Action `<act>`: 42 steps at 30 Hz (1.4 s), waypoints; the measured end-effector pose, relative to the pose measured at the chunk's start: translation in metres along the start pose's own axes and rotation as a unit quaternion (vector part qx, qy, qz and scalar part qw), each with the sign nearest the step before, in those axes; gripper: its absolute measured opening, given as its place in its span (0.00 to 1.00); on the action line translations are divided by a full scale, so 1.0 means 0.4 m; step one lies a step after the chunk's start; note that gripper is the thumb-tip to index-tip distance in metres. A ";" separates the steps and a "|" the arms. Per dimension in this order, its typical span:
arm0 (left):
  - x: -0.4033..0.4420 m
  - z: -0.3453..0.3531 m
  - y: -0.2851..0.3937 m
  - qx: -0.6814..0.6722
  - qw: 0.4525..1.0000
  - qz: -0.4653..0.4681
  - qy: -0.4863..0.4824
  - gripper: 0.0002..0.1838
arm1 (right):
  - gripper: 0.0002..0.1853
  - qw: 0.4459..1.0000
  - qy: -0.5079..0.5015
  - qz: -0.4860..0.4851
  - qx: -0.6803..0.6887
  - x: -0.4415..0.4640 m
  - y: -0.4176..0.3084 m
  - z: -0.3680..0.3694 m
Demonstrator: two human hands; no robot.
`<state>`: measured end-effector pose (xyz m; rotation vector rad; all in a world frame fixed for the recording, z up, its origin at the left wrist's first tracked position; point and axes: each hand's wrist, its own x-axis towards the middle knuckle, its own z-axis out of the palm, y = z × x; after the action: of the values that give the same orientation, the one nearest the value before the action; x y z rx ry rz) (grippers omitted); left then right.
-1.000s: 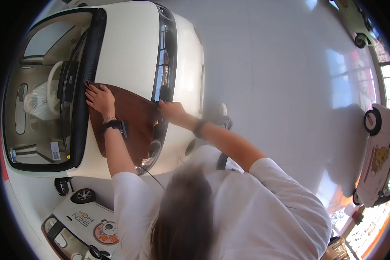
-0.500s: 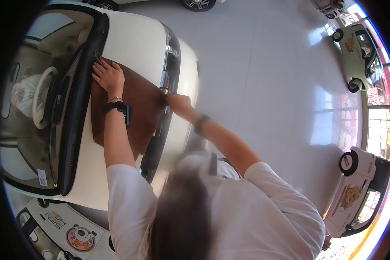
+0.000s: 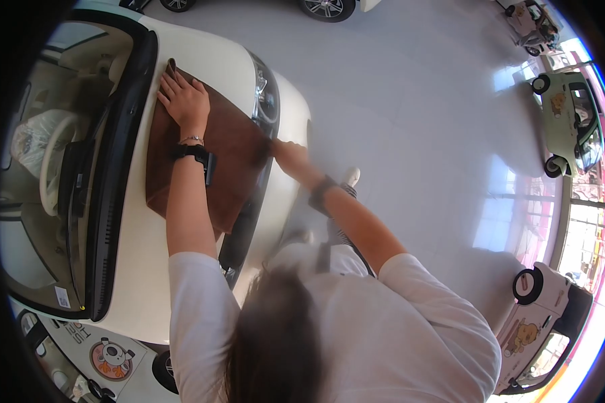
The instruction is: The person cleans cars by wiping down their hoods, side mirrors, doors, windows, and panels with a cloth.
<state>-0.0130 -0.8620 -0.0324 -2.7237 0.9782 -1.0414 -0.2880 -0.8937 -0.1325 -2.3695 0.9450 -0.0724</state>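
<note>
A brown cloth [image 3: 238,178], perhaps leather or suede, lies across the bonnet of a cream car [image 3: 202,50], with one corner curled up near the windscreen. My left hand [image 3: 187,104] rests flat on its upper part, fingers stretched out and a little apart. At the front edge of the bonnet, above the headlight strip, my right hand [image 3: 290,160] is closed. A dark, blurred thing [image 3: 265,153] shows at its fingertips against the cloth; I cannot make out its kind.
The windscreen [image 3: 67,195] with a steering wheel behind it is on the left. A headlight [image 3: 265,94] sits at the bonnet's front. Other small cars stand around: a green one [image 3: 563,124], a white one [image 3: 534,329] and another with a cartoon sticker [image 3: 111,358].
My right hand has shifted slightly right with the dark thing. The left hand and the cloth appear a little further right as the view moves. The cloth's upper corner now curls up more.
</note>
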 end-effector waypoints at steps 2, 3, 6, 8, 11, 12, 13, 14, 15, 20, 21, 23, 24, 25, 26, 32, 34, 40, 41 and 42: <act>0.041 0.011 0.027 0.007 1.000 -0.006 -0.011 0.33 | 0.12 0.999 -0.042 0.010 0.009 0.052 0.012 -0.043; 0.054 0.013 0.040 0.011 1.000 -0.008 -0.016 0.33 | 0.12 0.999 -0.050 -0.007 -0.005 0.069 0.024 -0.054; 0.099 0.020 0.092 0.018 0.999 -0.016 -0.027 0.33 | 0.11 0.994 -0.056 -0.081 -0.051 0.151 0.094 -0.083; 0.131 0.006 0.105 0.007 0.999 -0.022 -0.044 0.33 | 0.17 0.983 -0.010 -0.179 -0.044 0.206 0.148 -0.071; 0.155 -0.005 0.120 0.007 0.999 -0.021 -0.038 0.32 | 0.18 0.970 -0.039 -0.237 -0.025 0.254 0.180 -0.111; 0.161 -0.005 0.126 0.007 0.999 -0.023 -0.037 0.32 | 0.18 0.966 -0.049 -0.252 -0.033 0.263 0.184 -0.138; 0.153 -0.006 0.130 0.008 0.999 -0.025 -0.032 0.31 | 0.18 0.962 -0.043 -0.269 -0.024 0.263 0.196 -0.130; 0.158 -0.004 0.131 0.004 0.999 -0.028 -0.034 0.31 | 0.18 0.960 -0.051 -0.274 -0.025 0.281 0.205 -0.130; 0.163 -0.003 0.134 0.000 0.999 -0.032 -0.038 0.31 | 0.18 0.958 -0.060 -0.279 -0.027 0.295 0.211 -0.144; 0.175 0.002 0.173 0.044 0.996 -0.077 -0.029 0.31 | 0.18 0.952 -0.078 -0.296 -0.001 0.364 0.249 -0.195; 0.183 0.006 0.180 0.066 0.994 -0.088 -0.028 0.31 | 0.18 0.955 -0.075 -0.286 0.007 0.384 0.256 -0.187; 0.192 0.022 0.199 0.107 0.987 -0.116 -0.029 0.32 | 0.18 0.961 -0.071 -0.268 0.018 0.440 0.282 -0.162; 0.197 0.030 0.206 0.117 0.984 -0.127 -0.036 0.32 | 0.18 0.960 -0.068 -0.273 0.015 0.465 0.291 -0.172; 0.206 0.040 0.213 0.127 0.981 -0.138 -0.042 0.32 | 0.18 0.959 -0.064 -0.277 0.012 0.492 0.299 -0.193; 0.211 0.048 0.217 0.136 0.978 -0.148 -0.048 0.32 | 0.18 0.958 -0.061 -0.281 0.008 0.514 0.307 -0.211; 0.243 0.082 0.239 0.129 0.962 -0.227 -0.082 0.34 | 0.16 0.937 -0.115 -0.330 0.006 0.644 0.318 -0.258; 0.273 0.079 0.262 0.156 0.957 -0.235 -0.061 0.33 | 0.15 0.931 -0.134 -0.340 -0.002 0.699 0.322 -0.277; 0.343 0.118 0.291 0.188 0.930 -0.305 -0.074 0.33 | 0.15 0.894 -0.193 -0.403 0.021 0.900 0.325 -0.305; 0.371 0.123 0.297 0.186 0.926 -0.321 -0.072 0.33 | 0.15 0.887 -0.187 -0.423 0.010 0.948 0.317 -0.326; 0.380 0.124 0.302 0.187 0.921 -0.336 -0.069 0.33 | 0.16 0.878 -0.182 -0.444 0.001 0.978 0.312 -0.333</act>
<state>0.0390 -1.0549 -0.0158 -2.7688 -0.2074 -0.9461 -0.1060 -1.2848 -0.1504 -2.4885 -0.3597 0.0234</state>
